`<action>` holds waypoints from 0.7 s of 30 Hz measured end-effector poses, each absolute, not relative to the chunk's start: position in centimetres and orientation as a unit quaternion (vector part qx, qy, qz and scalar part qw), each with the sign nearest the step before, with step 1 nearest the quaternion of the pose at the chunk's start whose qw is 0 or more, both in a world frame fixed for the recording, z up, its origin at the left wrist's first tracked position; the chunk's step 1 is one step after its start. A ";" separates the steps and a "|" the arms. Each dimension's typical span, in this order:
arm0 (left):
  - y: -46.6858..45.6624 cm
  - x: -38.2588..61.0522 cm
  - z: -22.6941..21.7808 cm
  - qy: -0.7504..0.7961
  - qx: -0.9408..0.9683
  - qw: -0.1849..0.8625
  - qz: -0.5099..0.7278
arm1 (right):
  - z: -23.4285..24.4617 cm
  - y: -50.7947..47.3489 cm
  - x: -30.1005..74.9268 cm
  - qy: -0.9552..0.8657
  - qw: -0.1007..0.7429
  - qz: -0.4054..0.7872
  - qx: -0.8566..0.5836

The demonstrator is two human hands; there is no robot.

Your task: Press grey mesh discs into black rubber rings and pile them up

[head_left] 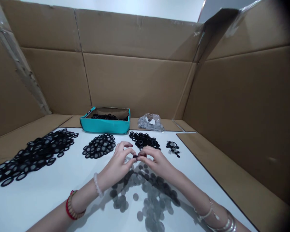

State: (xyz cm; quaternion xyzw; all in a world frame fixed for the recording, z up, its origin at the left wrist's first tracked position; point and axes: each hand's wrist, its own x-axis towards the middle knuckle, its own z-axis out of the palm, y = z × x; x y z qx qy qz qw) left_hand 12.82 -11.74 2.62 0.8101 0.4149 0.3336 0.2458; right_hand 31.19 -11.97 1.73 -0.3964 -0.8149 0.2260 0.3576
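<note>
My left hand [119,162] and my right hand [156,161] meet over the white table, fingertips pinched together on a small black ring [135,156] held between them. Right under the hands lies a spread of thin grey round discs [147,196]. Just beyond the fingertips sits a heap of black rings [143,140]. A pile of rings with light centres [99,145] lies to the left of it. A tiny pile of rings [173,147] lies to the right.
A long spread of black rings with light centres [31,156] covers the table's left side. A teal box [105,120] holding black rings stands at the back, with a clear plastic bag [151,122] beside it. Tall cardboard walls [244,106] enclose the white table [50,190].
</note>
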 end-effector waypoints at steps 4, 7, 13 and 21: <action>-11.5 12.5 2.8 0.410 0.833 0.204 0.311 | 1.8 -12.1 31.1 -0.840 0.340 0.201 -0.372; -11.6 12.3 2.9 0.401 0.852 0.148 0.302 | 1.7 -12.0 31.1 -0.847 0.358 0.193 -0.343; -11.8 12.4 3.1 0.408 0.856 0.089 0.304 | 1.7 -11.9 31.0 -0.831 0.403 0.198 -0.327; -11.6 12.8 3.1 0.443 0.821 0.134 0.334 | 1.5 -12.0 30.9 -0.842 0.411 0.132 -0.323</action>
